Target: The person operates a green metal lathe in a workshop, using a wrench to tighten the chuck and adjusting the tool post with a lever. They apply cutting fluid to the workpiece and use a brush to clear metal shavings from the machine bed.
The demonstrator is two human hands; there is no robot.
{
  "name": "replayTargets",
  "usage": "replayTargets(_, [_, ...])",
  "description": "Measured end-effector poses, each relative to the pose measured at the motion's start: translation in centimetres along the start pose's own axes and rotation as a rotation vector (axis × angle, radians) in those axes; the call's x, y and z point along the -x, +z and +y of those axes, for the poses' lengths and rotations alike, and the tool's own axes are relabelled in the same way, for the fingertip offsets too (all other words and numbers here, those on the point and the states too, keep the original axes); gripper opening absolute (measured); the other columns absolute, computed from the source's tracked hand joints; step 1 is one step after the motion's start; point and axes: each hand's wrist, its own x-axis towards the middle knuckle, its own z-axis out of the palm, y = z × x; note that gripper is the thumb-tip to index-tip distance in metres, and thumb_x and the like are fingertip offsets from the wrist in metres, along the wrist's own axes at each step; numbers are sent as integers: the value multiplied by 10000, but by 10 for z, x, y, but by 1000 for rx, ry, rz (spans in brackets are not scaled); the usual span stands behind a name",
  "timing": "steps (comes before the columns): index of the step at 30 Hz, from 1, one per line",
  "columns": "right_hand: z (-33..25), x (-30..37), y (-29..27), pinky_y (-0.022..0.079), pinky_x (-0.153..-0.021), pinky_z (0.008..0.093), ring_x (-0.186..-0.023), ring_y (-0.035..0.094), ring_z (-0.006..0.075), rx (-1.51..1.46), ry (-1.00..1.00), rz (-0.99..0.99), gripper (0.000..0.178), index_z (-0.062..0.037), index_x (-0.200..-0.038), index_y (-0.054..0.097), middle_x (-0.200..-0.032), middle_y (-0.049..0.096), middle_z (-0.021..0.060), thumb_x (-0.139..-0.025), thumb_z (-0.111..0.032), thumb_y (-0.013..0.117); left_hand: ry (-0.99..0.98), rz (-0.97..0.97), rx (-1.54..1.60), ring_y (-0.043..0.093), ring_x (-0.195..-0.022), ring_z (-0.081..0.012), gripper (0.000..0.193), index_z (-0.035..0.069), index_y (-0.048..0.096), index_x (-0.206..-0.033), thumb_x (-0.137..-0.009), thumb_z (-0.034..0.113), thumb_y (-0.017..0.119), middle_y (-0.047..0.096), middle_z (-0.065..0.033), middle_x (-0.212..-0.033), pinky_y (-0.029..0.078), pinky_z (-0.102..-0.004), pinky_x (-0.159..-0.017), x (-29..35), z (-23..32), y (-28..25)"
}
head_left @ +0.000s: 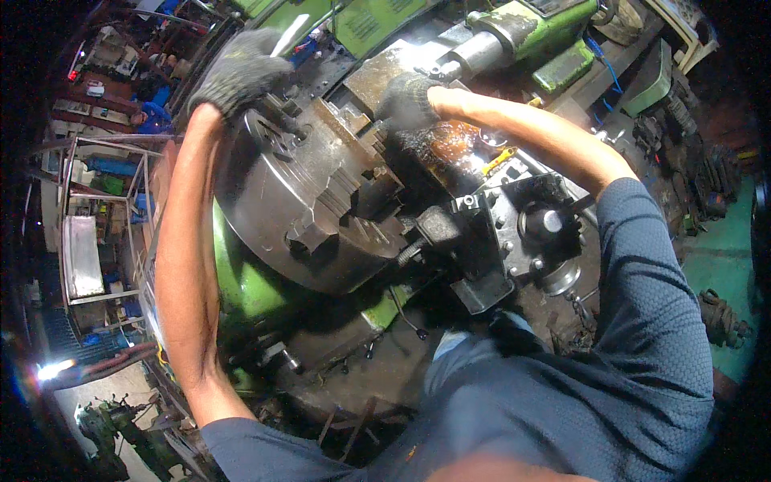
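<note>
A large lathe chuck (pixel 301 209) with stepped jaws (pixel 341 197) fills the middle. My left hand (pixel 245 71), in a grey knit glove, is above the chuck's far-left rim, its fingers closed around a bright metal bar (pixel 291 36) that juts out to the upper right. My right hand (pixel 405 100), in a darker glove, reaches over to the far side of the chuck jaws, against a metal block (pixel 371 80). Shadow hides its fingers. Just nearer than it is a wet, rusty-brown metal surface (pixel 454 145).
At the right stands the tool post (pixel 546 221) with its bolts, a yellow-handled tool (pixel 499 162) beside it. A green tailstock (pixel 530 32) is at the far right. Below the chuck a lever (pixel 409 317) sticks out. A metal frame rack (pixel 104 217) stands left.
</note>
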Motion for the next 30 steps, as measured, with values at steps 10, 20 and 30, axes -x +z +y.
replayTargets(10, [6, -2, 2, 538, -935, 447, -1065, 696, 350, 8, 106, -131, 453, -303, -1250, 720, -1169, 735, 88, -897, -571, 630, 7, 181, -115, 668, -877, -402, 293, 22, 704, -965, -882, 301, 669, 714, -181, -955, 536, -418, -825, 45, 116, 26])
replayTargets(20, [-6, -6, -7, 526, -962, 436, -1125, 680, 322, -70, 67, -212, 526, -233, -1278, 699, -1266, 703, 76, -866, -557, 667, -300, 447, -157, 686, -900, -295, 132, 43, 739, -959, -870, 132, 700, 724, -132, -992, 527, -404, -822, 182, 30, -26])
replayTargets(30, [-14, 91, -117, 558, -885, 374, -1016, 717, 276, -197, 130, 95, 324, -122, -1157, 737, -1107, 753, 101, -909, -325, 688, -419, 255, -443, 689, -1088, -416, 330, 76, 760, -1080, -929, 268, 538, 704, -222, -1180, 558, -501, -910, -45, 55, 48])
